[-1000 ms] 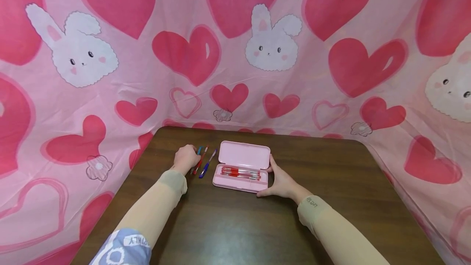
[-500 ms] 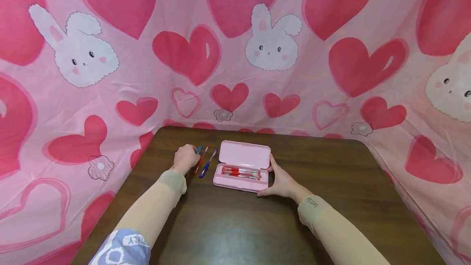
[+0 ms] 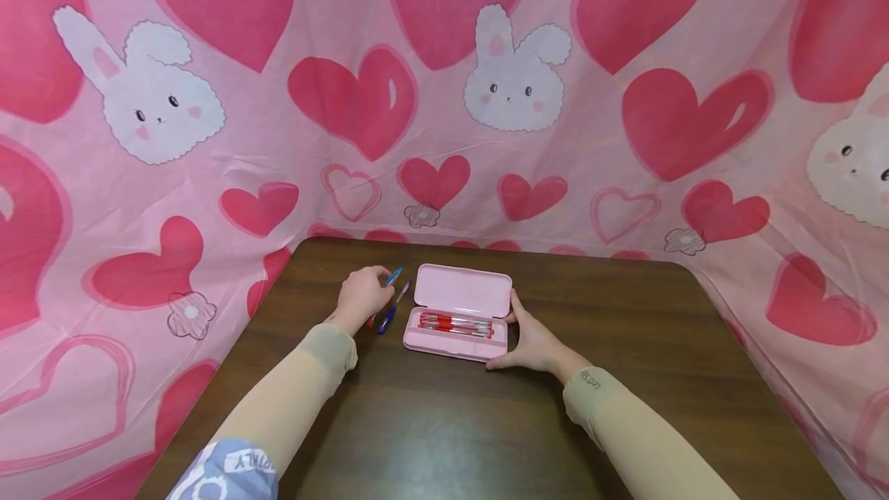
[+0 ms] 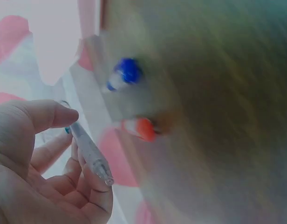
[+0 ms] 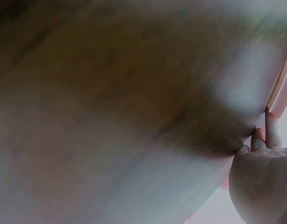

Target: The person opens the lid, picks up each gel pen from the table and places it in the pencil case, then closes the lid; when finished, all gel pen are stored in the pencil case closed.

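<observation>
Between thumb and fingertips, my left hand (image 3: 364, 295) pinches a blue pen (image 3: 394, 276), raised over the other pens; its clear barrel and tip show in the left wrist view. Beneath that hand lie a purple-blue pen (image 3: 387, 320) and a red pen (image 3: 371, 322), the red one mostly hidden. A pink pencil case (image 3: 461, 290) stands with its lid raised. Several red pens (image 3: 451, 325) lie side by side in its tray. At the case's right end, my right hand (image 3: 531, 342) holds it, thumb at the front corner and fingers by the lid.
The case and pens are on a dark brown wooden table (image 3: 444, 423). Behind and around it hangs a pink cloth (image 3: 444, 145) printed with hearts and rabbits.
My left hand has picked up the blue pen and moved it rightward and up, over the red pen. My right hand and the pencil case have stayed in place.
</observation>
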Demonstrator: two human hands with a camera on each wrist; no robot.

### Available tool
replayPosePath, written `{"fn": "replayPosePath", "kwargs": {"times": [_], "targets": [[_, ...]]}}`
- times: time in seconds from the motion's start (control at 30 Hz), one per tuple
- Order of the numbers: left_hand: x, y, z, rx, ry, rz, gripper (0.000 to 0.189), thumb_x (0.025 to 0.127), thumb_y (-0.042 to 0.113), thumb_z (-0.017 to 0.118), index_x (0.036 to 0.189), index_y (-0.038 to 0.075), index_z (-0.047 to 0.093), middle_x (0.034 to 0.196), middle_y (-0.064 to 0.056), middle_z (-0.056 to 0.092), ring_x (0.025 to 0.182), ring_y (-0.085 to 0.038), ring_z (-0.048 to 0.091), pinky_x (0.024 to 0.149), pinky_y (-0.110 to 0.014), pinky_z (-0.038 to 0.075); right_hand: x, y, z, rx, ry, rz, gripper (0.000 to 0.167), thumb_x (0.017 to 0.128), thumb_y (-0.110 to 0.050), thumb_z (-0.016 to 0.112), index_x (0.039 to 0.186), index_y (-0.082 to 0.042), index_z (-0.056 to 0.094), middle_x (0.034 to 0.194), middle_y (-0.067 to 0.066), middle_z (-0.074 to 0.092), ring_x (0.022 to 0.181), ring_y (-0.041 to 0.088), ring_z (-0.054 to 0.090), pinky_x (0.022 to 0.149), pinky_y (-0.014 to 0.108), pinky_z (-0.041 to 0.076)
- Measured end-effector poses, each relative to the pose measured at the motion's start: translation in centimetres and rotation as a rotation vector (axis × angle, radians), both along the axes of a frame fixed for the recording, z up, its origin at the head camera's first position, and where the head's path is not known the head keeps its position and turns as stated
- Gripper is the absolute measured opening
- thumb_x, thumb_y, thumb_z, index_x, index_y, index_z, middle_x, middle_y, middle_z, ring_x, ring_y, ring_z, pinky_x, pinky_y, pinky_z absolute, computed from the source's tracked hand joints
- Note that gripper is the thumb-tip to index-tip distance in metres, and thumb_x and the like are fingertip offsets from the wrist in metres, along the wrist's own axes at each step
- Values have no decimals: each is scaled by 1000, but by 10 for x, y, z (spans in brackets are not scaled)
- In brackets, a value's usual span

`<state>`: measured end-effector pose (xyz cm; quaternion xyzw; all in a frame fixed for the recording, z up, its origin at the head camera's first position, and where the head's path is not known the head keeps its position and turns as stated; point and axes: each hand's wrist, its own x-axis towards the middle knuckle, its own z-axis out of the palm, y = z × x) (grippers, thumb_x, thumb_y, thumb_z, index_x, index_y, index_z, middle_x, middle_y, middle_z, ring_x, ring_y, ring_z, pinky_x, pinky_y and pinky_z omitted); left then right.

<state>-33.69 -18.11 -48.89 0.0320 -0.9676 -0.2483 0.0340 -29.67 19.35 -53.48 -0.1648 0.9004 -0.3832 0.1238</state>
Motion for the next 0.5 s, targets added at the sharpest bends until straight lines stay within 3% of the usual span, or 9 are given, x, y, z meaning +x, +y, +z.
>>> {"fn": "replayPosePath", "kwargs": {"times": [0.23,0.5], "targets": [[2,23,6,4,58,-97,26,98,29,79,122,17,80,97,-3,76,78,-21,67,69,-35,52,-1,1,-1,7,1,-3,162,69,-48,105,176,-10,-9,146,10,61,153,34,45,135,64,27],[15,55,14,-52,56,-171,34,97,29,81,129,18,80,103,-8,74,89,-25,63,83,-44,59,-2,0,-2,5,-8,-8,162,68,-48,106,177,-12,-8,145,8,61,154,32,45,135,63,27]]}}
